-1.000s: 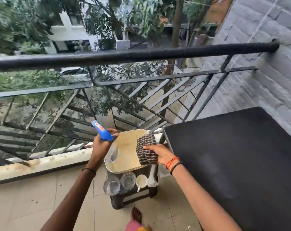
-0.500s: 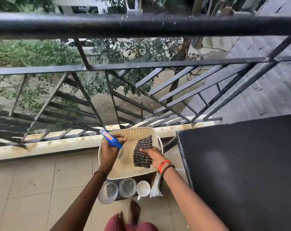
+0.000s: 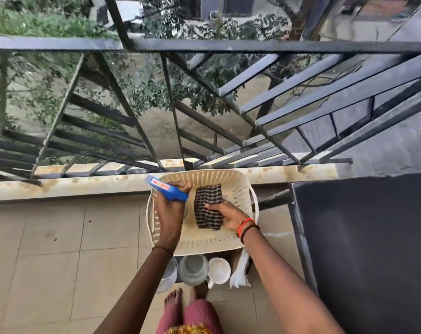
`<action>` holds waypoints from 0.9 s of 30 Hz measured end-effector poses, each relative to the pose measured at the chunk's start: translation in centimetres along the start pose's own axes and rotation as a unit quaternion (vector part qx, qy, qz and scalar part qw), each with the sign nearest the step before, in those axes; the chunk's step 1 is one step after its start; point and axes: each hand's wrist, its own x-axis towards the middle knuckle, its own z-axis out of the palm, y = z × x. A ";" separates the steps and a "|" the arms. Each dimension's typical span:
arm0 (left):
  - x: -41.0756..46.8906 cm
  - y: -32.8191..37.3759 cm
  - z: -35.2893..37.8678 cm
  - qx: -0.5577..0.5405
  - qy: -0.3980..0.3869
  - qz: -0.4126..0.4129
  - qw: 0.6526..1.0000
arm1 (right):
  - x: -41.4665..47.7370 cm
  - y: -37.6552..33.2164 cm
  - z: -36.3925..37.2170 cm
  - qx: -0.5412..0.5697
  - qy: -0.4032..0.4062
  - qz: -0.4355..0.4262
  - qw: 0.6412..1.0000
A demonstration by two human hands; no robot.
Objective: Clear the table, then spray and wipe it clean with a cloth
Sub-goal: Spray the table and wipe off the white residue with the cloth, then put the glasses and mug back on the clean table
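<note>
Basket (image 3: 242, 196) of cream plastic beside the black table (image 3: 363, 249); over it, left hand (image 3: 167, 213) grips a blue spray bottle (image 3: 168, 189), right hand (image 3: 227, 213) pinches a checked cloth (image 3: 208, 201); jars (image 3: 193, 268) and cup (image 3: 219, 270) stand beneath.

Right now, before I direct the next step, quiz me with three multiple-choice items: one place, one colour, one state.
1. Relative to the basket, the cloth is: A left of it; B inside it; C behind it.
2. The bottle is: A green; B white; C blue.
3. The left hand: A grips the bottle; B is open; C is curled, empty.

Answers: B, the cloth lies within the basket's walls; C, the bottle's body is plainly blue; A, the fingers wrap round the bottle.
</note>
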 end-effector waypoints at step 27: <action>-1.6 -2.7 -1.4 0.044 -0.056 -0.025 0.997 | -1.6 0.9 1.3 -0.331 0.317 -0.216 0.862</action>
